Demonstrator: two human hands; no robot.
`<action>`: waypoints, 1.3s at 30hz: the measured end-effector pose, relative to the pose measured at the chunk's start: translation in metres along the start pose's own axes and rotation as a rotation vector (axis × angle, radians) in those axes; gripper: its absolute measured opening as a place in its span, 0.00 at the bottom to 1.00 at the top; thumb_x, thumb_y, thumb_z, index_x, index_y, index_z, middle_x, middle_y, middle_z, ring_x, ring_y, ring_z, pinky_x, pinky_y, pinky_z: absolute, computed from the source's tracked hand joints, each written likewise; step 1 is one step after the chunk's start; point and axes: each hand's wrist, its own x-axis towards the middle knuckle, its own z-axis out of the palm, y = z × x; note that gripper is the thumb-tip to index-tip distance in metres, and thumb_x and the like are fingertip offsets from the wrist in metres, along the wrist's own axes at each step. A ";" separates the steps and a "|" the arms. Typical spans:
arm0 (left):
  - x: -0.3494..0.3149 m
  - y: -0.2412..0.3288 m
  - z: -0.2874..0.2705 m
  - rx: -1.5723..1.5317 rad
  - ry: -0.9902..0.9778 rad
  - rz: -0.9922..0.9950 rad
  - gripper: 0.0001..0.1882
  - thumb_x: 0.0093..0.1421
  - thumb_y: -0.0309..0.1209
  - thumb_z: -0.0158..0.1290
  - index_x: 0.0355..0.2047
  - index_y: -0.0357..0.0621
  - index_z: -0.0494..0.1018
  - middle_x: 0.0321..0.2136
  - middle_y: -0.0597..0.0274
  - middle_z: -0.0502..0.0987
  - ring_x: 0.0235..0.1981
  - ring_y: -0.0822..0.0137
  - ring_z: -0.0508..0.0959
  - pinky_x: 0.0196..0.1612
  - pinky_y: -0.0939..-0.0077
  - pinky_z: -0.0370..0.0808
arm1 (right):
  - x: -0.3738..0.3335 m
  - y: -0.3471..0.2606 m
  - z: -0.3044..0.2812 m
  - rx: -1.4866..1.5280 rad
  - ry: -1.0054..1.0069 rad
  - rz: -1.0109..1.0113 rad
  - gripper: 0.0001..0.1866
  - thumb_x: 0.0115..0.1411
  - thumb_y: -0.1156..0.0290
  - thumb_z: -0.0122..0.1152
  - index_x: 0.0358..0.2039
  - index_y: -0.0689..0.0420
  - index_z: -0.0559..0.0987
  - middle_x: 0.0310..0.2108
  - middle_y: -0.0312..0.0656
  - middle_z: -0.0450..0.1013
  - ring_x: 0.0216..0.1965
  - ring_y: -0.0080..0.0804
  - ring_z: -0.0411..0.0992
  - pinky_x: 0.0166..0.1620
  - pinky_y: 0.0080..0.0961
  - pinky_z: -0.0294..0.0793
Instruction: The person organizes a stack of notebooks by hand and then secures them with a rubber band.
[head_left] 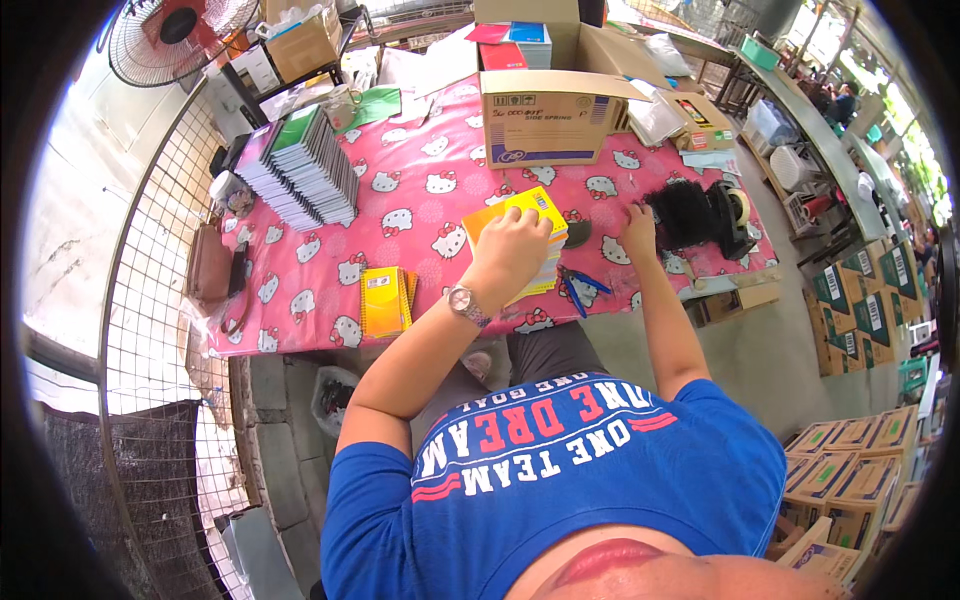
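On the pink patterned tablecloth (410, 235), a stack of yellow notebooks (545, 203) stands in front of me. My left hand (512, 245) is on top of it, fingers bent over the upper cover, and hides part of that cover. To the right, my right hand (638, 232) reaches to the near edge of a bundle of thin black strands (678, 215), thumb and fingers apart. Blue-handled pliers (580, 288) lie beside the stack. A smaller pile of yellow spiral notebooks (385, 303) sits at the table's front edge, left of my left forearm.
A tall stack of spiral notebooks (305, 170) stands at the left. Behind the yellow stack is an open cardboard box (545, 125). A black tape dispenser (735, 220) stands on the right. A brown bag (210, 265) hangs by the wire mesh (150, 300). Cartons (850, 460) are piled at the lower right.
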 end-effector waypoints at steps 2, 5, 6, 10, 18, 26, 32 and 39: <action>0.001 -0.001 -0.006 0.000 -0.044 0.001 0.10 0.55 0.31 0.56 0.37 0.42 0.76 0.40 0.58 0.78 0.42 0.55 0.78 0.45 0.61 0.77 | 0.005 -0.035 -0.036 0.285 0.019 -0.329 0.17 0.56 0.77 0.52 0.47 0.59 0.79 0.43 0.52 0.72 0.43 0.50 0.72 0.47 0.36 0.72; 0.000 -0.016 -0.037 -0.165 -0.139 0.022 0.10 0.56 0.29 0.53 0.38 0.42 0.76 0.37 0.56 0.78 0.39 0.53 0.79 0.42 0.61 0.78 | -0.009 -0.117 -0.100 0.603 -0.123 -0.342 0.16 0.60 0.77 0.52 0.48 0.58 0.79 0.39 0.45 0.73 0.41 0.40 0.72 0.45 0.32 0.71; 0.004 -0.023 -0.046 -0.329 -0.178 0.054 0.10 0.57 0.28 0.51 0.38 0.41 0.75 0.36 0.54 0.78 0.38 0.52 0.79 0.42 0.61 0.77 | -0.012 -0.135 -0.119 0.655 -0.197 -0.396 0.15 0.61 0.76 0.54 0.48 0.58 0.79 0.38 0.42 0.73 0.40 0.34 0.71 0.44 0.28 0.71; 0.015 -0.038 -0.059 -0.344 0.029 -0.053 0.10 0.58 0.29 0.49 0.40 0.41 0.72 0.34 0.52 0.78 0.38 0.50 0.78 0.44 0.56 0.74 | -0.012 -0.174 -0.130 0.838 -0.315 -0.469 0.10 0.62 0.76 0.58 0.44 0.58 0.81 0.36 0.36 0.73 0.37 0.21 0.70 0.38 0.19 0.71; 0.017 -0.032 -0.028 -0.165 0.311 -0.010 0.08 0.58 0.30 0.52 0.38 0.44 0.69 0.33 0.57 0.78 0.39 0.56 0.77 0.47 0.60 0.67 | -0.008 -0.192 -0.129 0.787 -0.217 -0.495 0.11 0.56 0.79 0.61 0.40 0.56 0.81 0.36 0.38 0.71 0.36 0.28 0.71 0.40 0.23 0.71; 0.015 -0.031 -0.026 -0.171 0.337 -0.002 0.08 0.58 0.30 0.52 0.38 0.45 0.69 0.32 0.58 0.77 0.38 0.57 0.77 0.46 0.60 0.67 | -0.002 -0.187 -0.131 0.787 -0.296 -0.534 0.11 0.59 0.80 0.59 0.42 0.55 0.81 0.30 0.36 0.70 0.28 0.21 0.66 0.31 0.19 0.67; 0.016 -0.027 -0.031 -0.144 0.294 0.003 0.06 0.61 0.33 0.50 0.36 0.46 0.70 0.30 0.60 0.78 0.38 0.58 0.77 0.45 0.60 0.69 | 0.006 -0.185 -0.142 1.042 -0.709 -0.103 0.08 0.63 0.76 0.58 0.41 0.57 0.81 0.22 0.32 0.71 0.25 0.15 0.67 0.29 0.16 0.66; 0.019 -0.026 -0.030 -0.158 0.267 -0.009 0.08 0.60 0.32 0.50 0.39 0.46 0.70 0.32 0.58 0.78 0.38 0.58 0.78 0.46 0.60 0.68 | 0.020 -0.180 -0.139 0.819 -0.558 -0.576 0.09 0.65 0.71 0.57 0.44 0.59 0.79 0.28 0.33 0.71 0.26 0.17 0.68 0.31 0.18 0.70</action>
